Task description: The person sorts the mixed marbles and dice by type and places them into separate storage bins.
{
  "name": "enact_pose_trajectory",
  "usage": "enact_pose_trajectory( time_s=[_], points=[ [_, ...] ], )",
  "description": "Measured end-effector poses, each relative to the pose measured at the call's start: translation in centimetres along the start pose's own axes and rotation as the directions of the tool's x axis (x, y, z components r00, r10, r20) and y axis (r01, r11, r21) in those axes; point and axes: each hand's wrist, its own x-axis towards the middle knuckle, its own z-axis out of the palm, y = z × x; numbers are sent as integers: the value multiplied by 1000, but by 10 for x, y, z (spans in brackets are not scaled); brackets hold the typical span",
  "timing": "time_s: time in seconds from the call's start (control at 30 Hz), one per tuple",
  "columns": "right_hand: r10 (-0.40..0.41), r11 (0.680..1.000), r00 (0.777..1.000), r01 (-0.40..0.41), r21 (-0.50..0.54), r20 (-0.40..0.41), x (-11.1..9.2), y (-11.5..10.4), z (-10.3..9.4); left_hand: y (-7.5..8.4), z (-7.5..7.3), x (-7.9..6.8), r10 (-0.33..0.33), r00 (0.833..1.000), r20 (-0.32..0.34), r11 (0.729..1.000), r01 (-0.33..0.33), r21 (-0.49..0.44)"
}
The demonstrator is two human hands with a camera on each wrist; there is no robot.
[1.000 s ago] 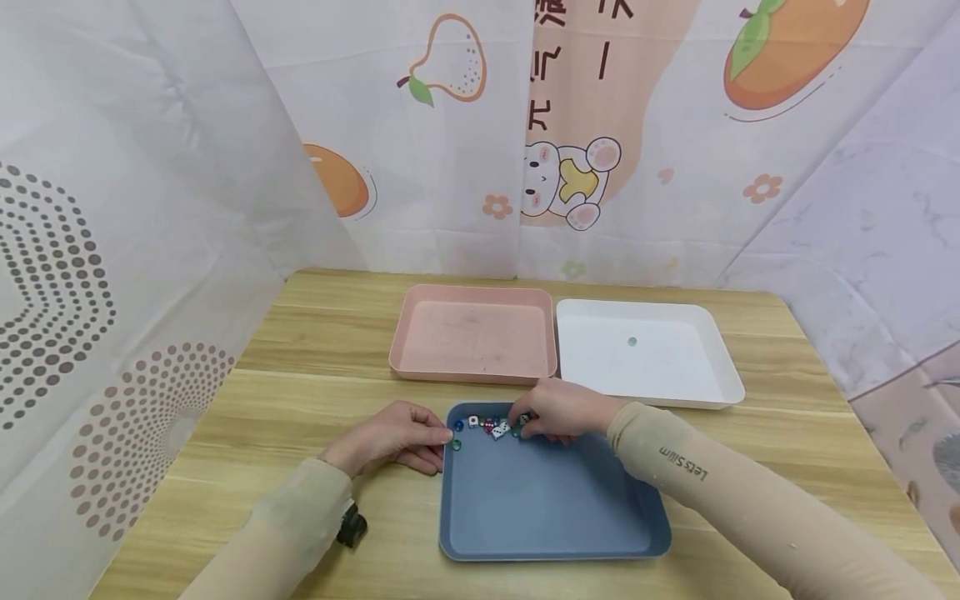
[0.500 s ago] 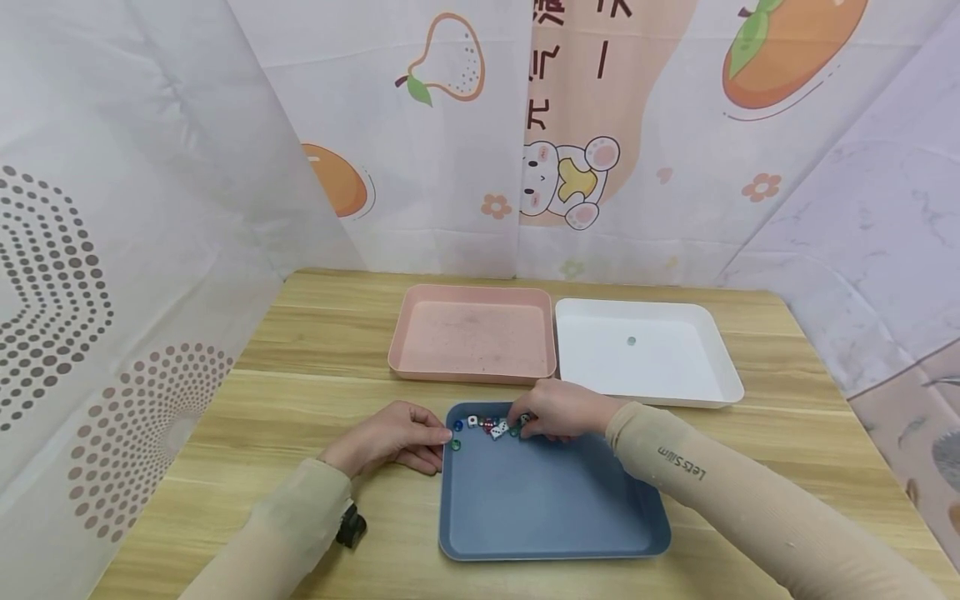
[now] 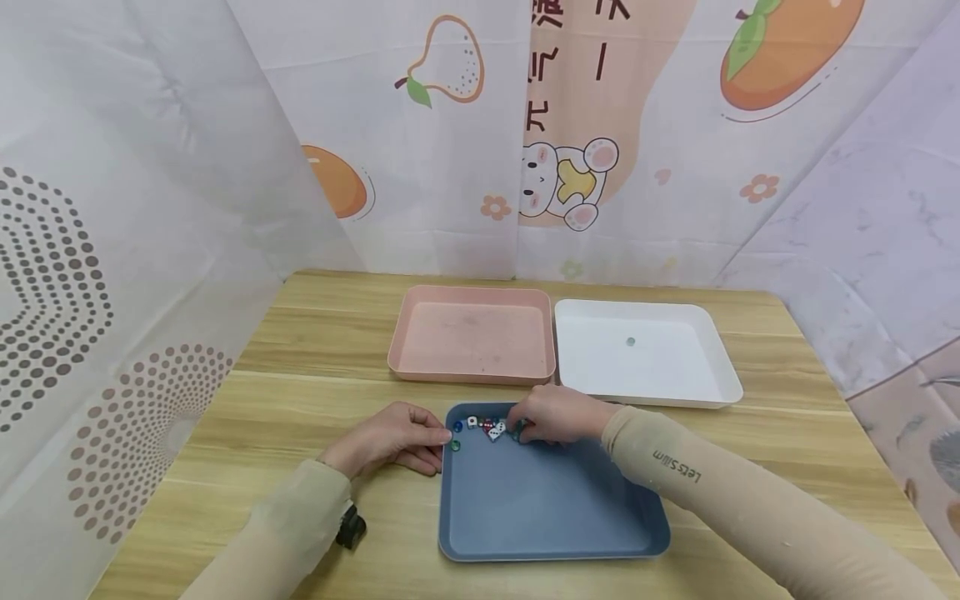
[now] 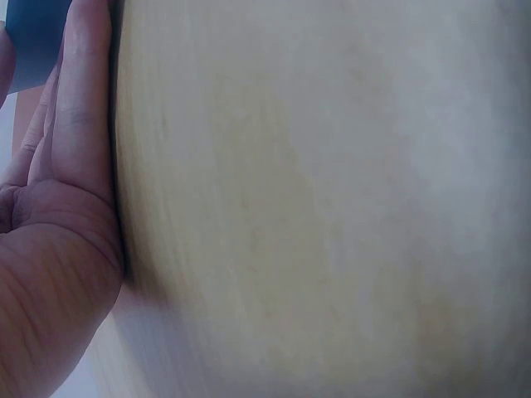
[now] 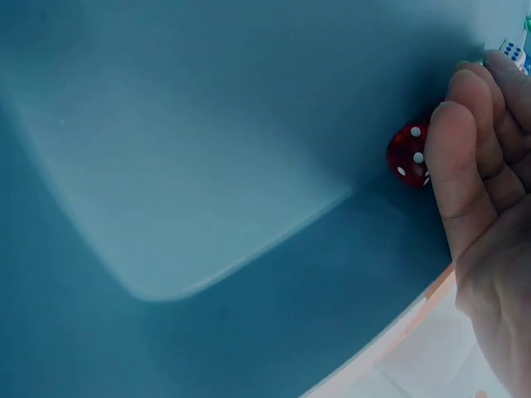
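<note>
My left hand point(image 3: 397, 437) grips the left rim of the blue tray point(image 3: 555, 508), thumb on the edge and fingers outside; in the left wrist view, the fingers point(image 4: 83, 108) lie along the wooden table. My right hand point(image 3: 558, 414) reaches into the tray's far side, thumb and index finger closed around a dark green glass marble point(image 3: 518, 428). Beside them lie white dice point(image 3: 497, 431), a red die point(image 3: 487, 424) and a blue marble point(image 3: 457, 426). Another green marble point(image 3: 455, 446) sits near my left thumb. The right wrist view shows a red die point(image 5: 408, 154) beside the fingers.
Behind the blue tray stand a pink tray point(image 3: 472, 373) and a white tray point(image 3: 652, 392), side by side on the wooden table point(image 3: 322, 358). One pale glass marble point(image 3: 631, 342) lies in the white tray. A printed curtain point(image 3: 450, 167) hangs behind the table.
My right hand has shifted slightly, and its thumb and index finger have come together around the green marble. A white die beside these fingers no longer shows. The left hand stays in place.
</note>
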Motion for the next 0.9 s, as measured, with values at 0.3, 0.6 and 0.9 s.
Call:
enact_pose_trajectory(
  time_s=[0.3, 0.6, 0.9],
  points=[
    [-14, 999, 1000, 14, 29, -1, 0, 3, 1, -1, -1, 1, 3, 1000, 1, 1000, -3, 1],
    [-11, 995, 1000, 14, 102, -24, -6, 8, -11, -1, 0, 0, 5, 1000, 3, 1000, -5, 4],
    [-10, 994, 996, 19, 104, -87, -17, 18, -32, 0, 0, 0, -1, 1000, -3, 1000, 1, 4]
  ],
)
